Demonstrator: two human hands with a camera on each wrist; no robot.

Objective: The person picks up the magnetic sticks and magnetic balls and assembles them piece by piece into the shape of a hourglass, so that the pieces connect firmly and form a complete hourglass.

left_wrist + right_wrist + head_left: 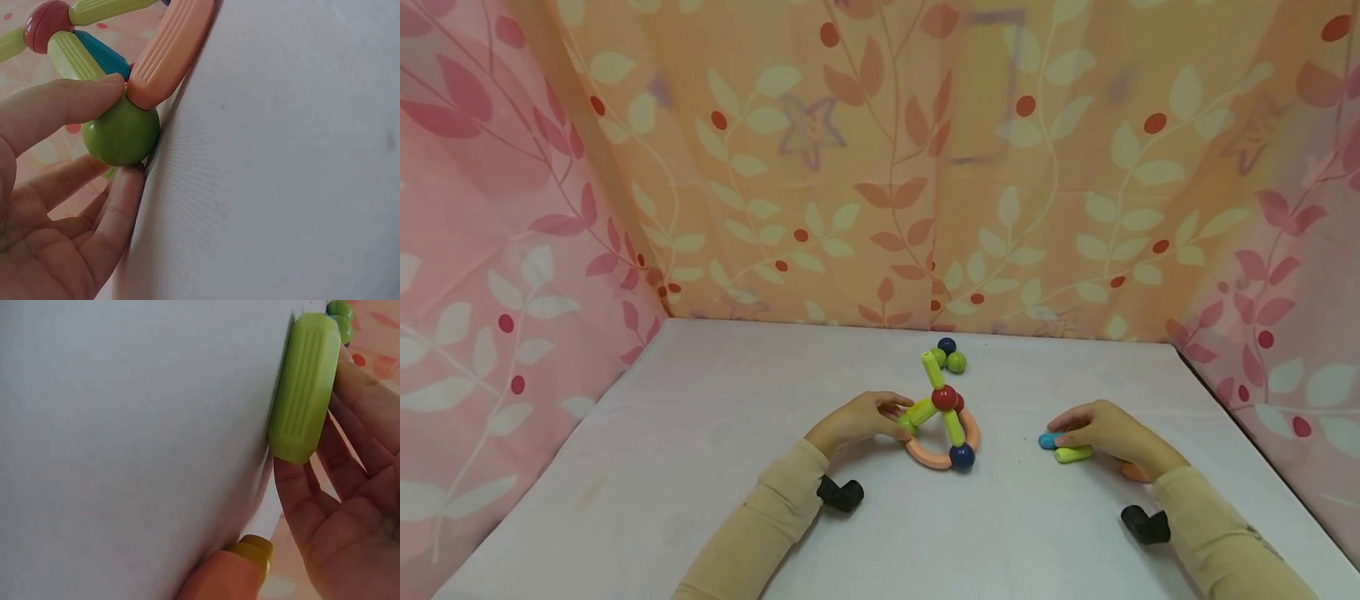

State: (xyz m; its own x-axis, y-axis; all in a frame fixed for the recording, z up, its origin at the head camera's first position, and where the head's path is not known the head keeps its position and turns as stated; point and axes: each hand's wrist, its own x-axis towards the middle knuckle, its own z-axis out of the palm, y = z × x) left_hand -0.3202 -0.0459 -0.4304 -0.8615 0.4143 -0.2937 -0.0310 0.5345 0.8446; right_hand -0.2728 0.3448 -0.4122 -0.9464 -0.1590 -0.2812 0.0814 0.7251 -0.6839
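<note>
Left hand (872, 414) pinches green ball (122, 136); 3 balls (957, 362) beyond.

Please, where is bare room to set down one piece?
Bare: white tabletop left of the left grip, and between the structure and blue rod. Crowded: around the right grip, near green rod and orange piece; behind the structure, three balls.

Both forearms (769, 510) forward, left fingers (122, 206) bent
</note>
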